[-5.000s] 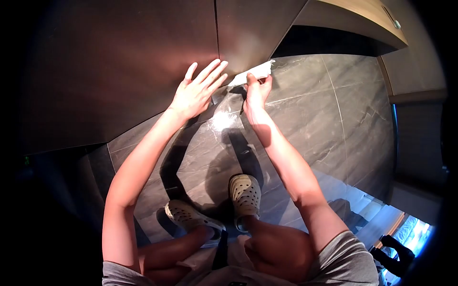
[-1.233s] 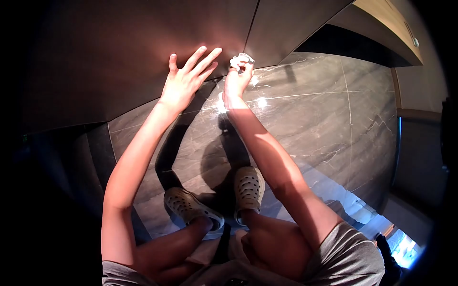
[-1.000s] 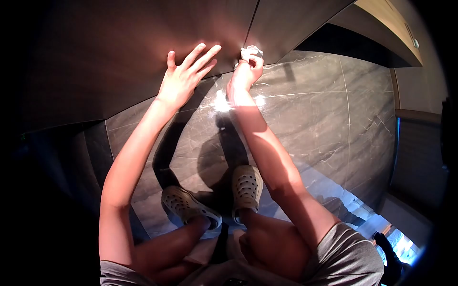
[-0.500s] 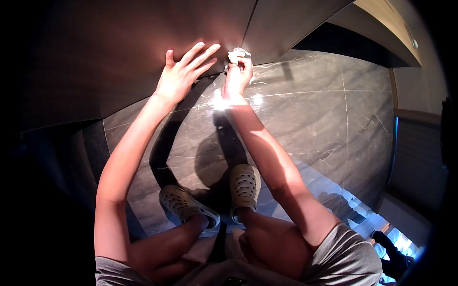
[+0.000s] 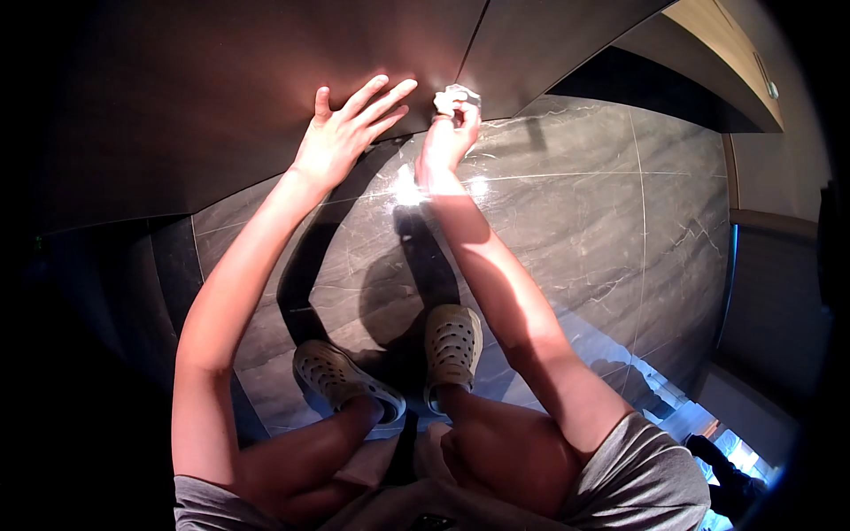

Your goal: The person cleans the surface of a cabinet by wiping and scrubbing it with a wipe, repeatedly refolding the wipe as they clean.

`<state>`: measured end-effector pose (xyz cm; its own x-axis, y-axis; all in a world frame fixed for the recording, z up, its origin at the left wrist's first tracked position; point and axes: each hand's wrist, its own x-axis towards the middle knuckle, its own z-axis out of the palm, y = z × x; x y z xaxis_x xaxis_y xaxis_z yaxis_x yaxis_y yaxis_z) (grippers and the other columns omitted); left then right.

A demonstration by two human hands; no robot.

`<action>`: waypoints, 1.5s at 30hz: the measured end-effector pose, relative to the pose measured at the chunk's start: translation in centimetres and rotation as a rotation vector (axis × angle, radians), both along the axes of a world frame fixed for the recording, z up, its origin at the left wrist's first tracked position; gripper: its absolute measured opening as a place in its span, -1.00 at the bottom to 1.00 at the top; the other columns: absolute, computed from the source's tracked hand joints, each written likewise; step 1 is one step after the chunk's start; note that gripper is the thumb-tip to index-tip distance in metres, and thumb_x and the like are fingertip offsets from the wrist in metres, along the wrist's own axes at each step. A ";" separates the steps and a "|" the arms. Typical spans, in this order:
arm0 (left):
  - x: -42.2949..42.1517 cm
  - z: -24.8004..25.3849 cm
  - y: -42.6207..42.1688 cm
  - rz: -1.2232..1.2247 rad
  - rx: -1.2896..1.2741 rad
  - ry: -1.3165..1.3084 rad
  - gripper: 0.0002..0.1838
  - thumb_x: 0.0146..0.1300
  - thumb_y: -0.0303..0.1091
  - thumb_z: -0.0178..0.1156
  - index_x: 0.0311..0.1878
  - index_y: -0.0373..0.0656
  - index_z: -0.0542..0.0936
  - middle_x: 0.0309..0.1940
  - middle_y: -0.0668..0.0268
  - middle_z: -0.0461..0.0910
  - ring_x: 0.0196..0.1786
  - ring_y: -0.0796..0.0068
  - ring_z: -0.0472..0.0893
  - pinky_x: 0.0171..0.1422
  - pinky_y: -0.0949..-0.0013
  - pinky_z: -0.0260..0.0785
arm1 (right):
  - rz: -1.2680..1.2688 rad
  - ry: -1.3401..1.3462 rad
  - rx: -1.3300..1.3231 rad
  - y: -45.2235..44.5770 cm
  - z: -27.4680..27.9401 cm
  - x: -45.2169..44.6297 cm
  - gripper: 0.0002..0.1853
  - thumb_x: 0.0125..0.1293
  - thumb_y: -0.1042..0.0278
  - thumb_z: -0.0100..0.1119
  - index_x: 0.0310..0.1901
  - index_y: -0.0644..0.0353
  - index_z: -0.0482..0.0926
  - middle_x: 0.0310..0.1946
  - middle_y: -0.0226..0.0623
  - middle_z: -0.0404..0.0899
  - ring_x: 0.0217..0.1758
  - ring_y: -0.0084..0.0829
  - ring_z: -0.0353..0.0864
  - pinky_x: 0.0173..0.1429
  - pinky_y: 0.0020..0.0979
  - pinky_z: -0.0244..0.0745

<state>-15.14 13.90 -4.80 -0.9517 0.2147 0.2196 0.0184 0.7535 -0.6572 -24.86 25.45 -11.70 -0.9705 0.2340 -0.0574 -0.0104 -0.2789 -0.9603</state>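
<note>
My left hand (image 5: 338,134) is spread with its fingers apart, laid against the dark brown cabinet panel (image 5: 204,106). To the right of it, my right hand (image 5: 449,142) is closed around a crumpled white cloth (image 5: 452,97). That cloth is bunched at the fingertips and touches the panel's lower part, close to a thin vertical seam (image 5: 473,42). Whether it is fabric or paper is hard to tell. Part of it is hidden by my fingers.
Below the panel spreads a grey marbled tile floor (image 5: 567,212) with bright light reflections. My feet are in beige clogs (image 5: 453,345) on it. A dark recess (image 5: 637,84) opens at the upper right, beside a light wooden edge (image 5: 726,44). Blue-lit reflections show at the lower right.
My right hand has shifted slightly to the right along the panel with the cloth. The left hand stays spread on the panel, and the view has moved a little.
</note>
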 end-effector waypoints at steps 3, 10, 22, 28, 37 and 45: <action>0.0 0.1 0.0 0.013 -0.001 -0.008 -0.16 0.10 -0.33 0.16 0.50 0.49 0.23 0.63 0.69 -0.22 0.67 0.26 -0.30 0.33 -0.66 -0.77 | 0.057 -0.024 -0.047 -0.3 -0.4 0.7 -0.90 0.25 0.59 0.18 -0.32 0.17 0.47 -0.16 -0.38 0.43 -0.08 -0.46 0.46 0.08 -0.38 0.37; 0.2 0.6 0.2 0.016 -0.035 -0.022 -0.15 0.08 -0.32 0.17 0.49 0.49 0.24 0.63 0.68 -0.22 0.67 0.26 -0.29 0.33 -0.67 -0.77 | 0.044 -0.147 -0.195 2.3 0.6 -2.1 -0.84 0.25 0.67 0.14 -0.27 0.13 0.47 -0.17 -0.51 0.44 -0.17 -0.62 0.42 -0.12 -0.54 0.32; 0.2 0.8 0.4 0.038 -0.069 -0.052 -0.13 0.05 -0.32 0.18 0.50 0.49 0.23 0.63 0.66 -0.27 0.67 0.25 -0.30 0.31 -0.71 -0.72 | 0.088 -0.020 0.000 0.8 -1.9 0.1 -0.89 0.21 0.66 0.16 -0.29 0.21 0.53 -0.19 -0.40 0.53 -0.07 -0.47 0.49 0.09 -0.43 0.36; 0.4 1.6 0.6 0.046 0.062 -0.114 -0.10 0.05 -0.40 0.20 0.51 0.46 0.22 0.63 0.64 -0.23 0.66 0.40 -0.19 0.35 -0.65 -0.72 | 0.199 -0.120 -0.195 0.0 0.1 2.1 -0.87 0.32 0.66 0.08 -0.27 0.17 0.54 -0.24 -0.46 0.52 -0.24 -0.61 0.44 -0.18 -0.55 0.36; 3.0 3.0 -0.4 0.066 0.097 -0.105 0.00 0.06 -0.53 0.15 0.56 0.46 0.06 0.62 0.66 -0.13 0.63 0.61 -0.06 0.52 -0.35 -0.76 | 0.097 -0.121 -0.199 2.5 1.8 -0.6 -0.76 0.27 0.70 -0.04 -0.22 0.08 0.52 -0.29 -0.51 0.55 -0.33 -0.62 0.50 -0.34 -0.56 0.35; 2.6 1.3 -1.9 0.063 -0.098 0.000 -0.07 0.14 -0.31 0.14 0.57 0.50 0.01 0.62 0.73 -0.20 0.65 0.56 -0.15 0.48 -0.45 -0.76 | 0.262 0.110 0.088 -0.4 -2.6 3.3 -0.91 0.29 0.63 0.15 -0.26 0.21 0.51 -0.08 -0.31 0.54 0.04 -0.37 0.52 0.18 -0.40 0.36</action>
<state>-12.57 11.98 -3.47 -0.9639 0.1748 0.2009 -0.0273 0.6856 -0.7275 -21.53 25.10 -14.32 -0.9978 -0.0255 0.0608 -0.0544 -0.2016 -0.9779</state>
